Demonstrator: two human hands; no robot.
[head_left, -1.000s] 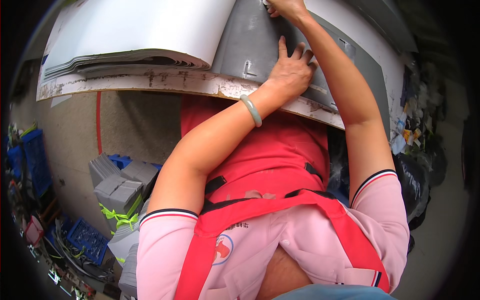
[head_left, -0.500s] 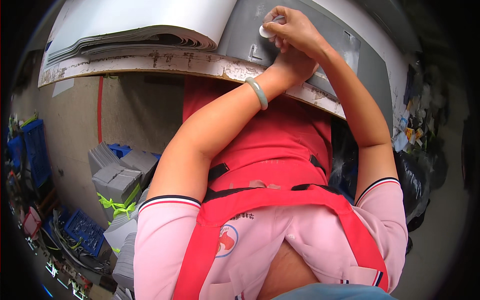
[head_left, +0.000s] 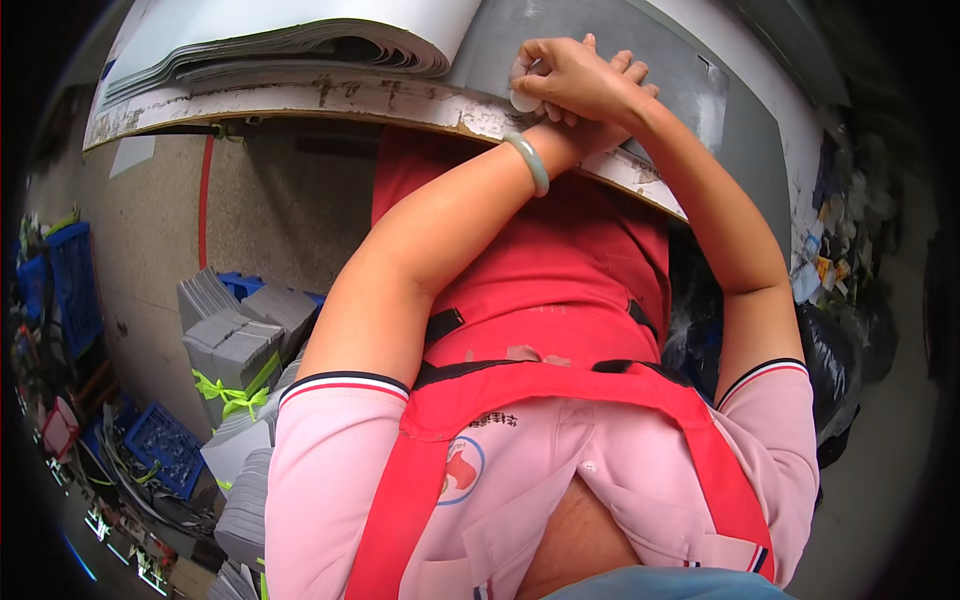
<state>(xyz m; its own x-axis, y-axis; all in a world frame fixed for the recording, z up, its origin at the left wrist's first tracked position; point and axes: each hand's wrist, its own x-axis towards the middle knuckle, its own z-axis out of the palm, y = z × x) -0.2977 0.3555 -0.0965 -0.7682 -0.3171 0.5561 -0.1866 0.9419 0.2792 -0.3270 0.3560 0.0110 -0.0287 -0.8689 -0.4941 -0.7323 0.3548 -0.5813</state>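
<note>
My right hand (head_left: 570,78) reaches across over my left wrist. Its fingertips pinch a small white disc (head_left: 523,100) near the front edge of the table. Beneath it, my left hand (head_left: 634,74) lies on a dark grey sheet (head_left: 690,110), fingers stretched out and apart past the right wrist. The right hand and forearm hide much of the left palm. A pale green bangle (head_left: 528,165) circles my left wrist.
A thick stack of folded-over sheets (head_left: 300,35), white on top, lies left of my hands. The table's worn white edge (head_left: 340,92) runs in front. Below left stand grey bundles (head_left: 228,345) with a green tie and blue crates (head_left: 165,450). Black plastic bags (head_left: 840,350) sit at right.
My right hand has come slightly nearer the table's front edge with the disc. My left hand's fingers have come into sight beyond the right wrist. The whole view has shifted a little.
</note>
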